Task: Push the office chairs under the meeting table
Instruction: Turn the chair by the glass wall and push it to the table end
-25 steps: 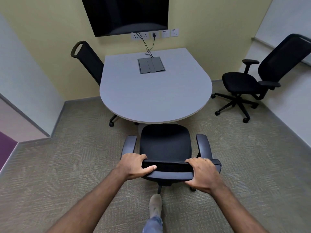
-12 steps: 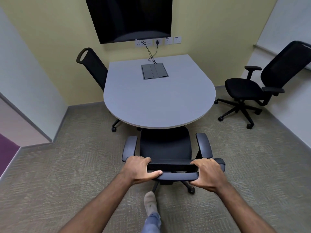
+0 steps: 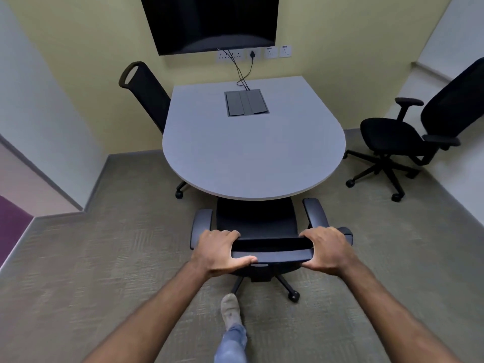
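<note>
Head view: the left hand [image 3: 218, 254] and right hand [image 3: 326, 251] each clasp an end of the near chair [image 3: 258, 221] backrest's top bar, thumbs toward the person, set wide apart, presumably so the push runs straight. The seat's front edge is already tucked beneath the rounded table [image 3: 251, 150] rim; armrests sit outside it. A second chair [image 3: 408, 132] stands well apart at the right, not yet pushed in. A third chair [image 3: 146, 93] sits close against the table's left side.

Left hand [image 3: 217, 254] and right hand [image 3: 326, 251] grip near chair [image 3: 258, 221] backrest top; seat front tucked under grey worktop [image 3: 251, 155] edge.
</note>
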A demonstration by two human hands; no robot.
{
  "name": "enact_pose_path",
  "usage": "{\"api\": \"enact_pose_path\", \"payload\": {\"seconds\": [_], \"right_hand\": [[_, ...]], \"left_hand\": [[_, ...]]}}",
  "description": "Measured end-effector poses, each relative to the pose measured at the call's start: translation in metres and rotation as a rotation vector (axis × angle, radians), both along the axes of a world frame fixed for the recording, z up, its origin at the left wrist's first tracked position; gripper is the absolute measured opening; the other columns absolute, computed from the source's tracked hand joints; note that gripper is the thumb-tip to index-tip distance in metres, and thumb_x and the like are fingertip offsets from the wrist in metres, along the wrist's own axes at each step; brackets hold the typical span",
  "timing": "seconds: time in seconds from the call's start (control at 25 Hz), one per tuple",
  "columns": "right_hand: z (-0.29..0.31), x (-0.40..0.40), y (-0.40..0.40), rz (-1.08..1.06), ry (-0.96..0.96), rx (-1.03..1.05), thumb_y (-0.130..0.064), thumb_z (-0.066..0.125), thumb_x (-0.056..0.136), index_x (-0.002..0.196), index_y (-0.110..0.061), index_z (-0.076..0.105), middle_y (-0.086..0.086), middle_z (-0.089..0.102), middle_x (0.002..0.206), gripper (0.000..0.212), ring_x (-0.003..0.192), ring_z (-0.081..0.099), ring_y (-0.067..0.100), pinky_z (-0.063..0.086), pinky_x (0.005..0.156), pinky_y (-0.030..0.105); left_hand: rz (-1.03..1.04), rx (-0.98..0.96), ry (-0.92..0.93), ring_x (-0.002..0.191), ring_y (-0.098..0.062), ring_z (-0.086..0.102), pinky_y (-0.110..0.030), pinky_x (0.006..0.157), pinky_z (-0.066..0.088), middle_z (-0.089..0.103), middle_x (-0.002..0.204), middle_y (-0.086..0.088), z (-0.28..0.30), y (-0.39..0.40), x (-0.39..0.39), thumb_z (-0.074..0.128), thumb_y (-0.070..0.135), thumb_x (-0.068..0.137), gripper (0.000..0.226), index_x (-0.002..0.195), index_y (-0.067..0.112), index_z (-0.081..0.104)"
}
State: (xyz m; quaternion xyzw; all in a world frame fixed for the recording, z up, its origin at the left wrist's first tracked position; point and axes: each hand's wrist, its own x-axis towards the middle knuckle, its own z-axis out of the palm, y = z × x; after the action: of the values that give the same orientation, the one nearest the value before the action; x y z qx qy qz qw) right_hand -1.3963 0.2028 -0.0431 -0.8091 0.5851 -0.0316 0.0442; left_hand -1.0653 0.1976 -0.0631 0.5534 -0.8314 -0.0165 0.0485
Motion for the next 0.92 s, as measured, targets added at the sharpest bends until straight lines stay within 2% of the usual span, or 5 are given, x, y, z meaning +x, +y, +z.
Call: {"api": "enact_pose_path", "payload": {"seconds": [0.2,0.32,0.56,0.92], "right_hand": [[-0.002,-0.006,-0.009,0.018,-0.012,-0.008,-0.080,0.062,0.064,0.111,-0.036,0.073,-0.016,0.076,0.099,0.065,0.092,0.072,0.012,0.054,0.085,0.037],[-0.002,-0.003,-0.019,0.024,-0.012,-0.006,-0.079,0.061,0.064,0.115,-0.036,0.072,-0.016,0.076,0.104,0.068,0.098,0.072,0.012,0.053,0.088,0.037],[-0.004,0.007,-0.046,0.034,-0.010,0.013,-0.083,0.059,0.065,0.122,-0.036,0.069,-0.017,0.075,0.110,0.074,0.103,0.070,0.011,0.052,0.096,0.039],[-0.003,0.037,-0.100,0.025,-0.032,0.007,-0.078,0.064,0.067,0.124,-0.035,0.070,-0.016,0.075,0.113,0.071,0.106,0.069,0.010,0.053,0.095,0.035]], "left_hand": [[-0.045,0.017,-0.048,0.106,-0.023,0.069,-0.043,0.087,0.049,0.073,0.123,0.006,-0.004,-0.005,0.000,0.018,0.111,0.066,0.116,0.138,0.030,0.059],[-0.031,0.018,-0.076,0.106,-0.023,0.068,-0.043,0.088,0.050,0.073,0.122,0.006,-0.002,-0.014,0.000,0.016,0.111,0.064,0.117,0.138,0.030,0.057],[-0.031,-0.004,-0.066,0.096,-0.020,0.070,-0.040,0.079,0.048,0.075,0.110,0.008,-0.001,-0.043,0.010,0.016,0.112,0.063,0.117,0.133,0.030,0.061],[-0.044,0.002,-0.059,0.102,-0.020,0.069,-0.039,0.078,0.045,0.075,0.115,0.008,0.002,-0.104,0.040,0.016,0.112,0.061,0.120,0.138,0.030,0.059]]}}
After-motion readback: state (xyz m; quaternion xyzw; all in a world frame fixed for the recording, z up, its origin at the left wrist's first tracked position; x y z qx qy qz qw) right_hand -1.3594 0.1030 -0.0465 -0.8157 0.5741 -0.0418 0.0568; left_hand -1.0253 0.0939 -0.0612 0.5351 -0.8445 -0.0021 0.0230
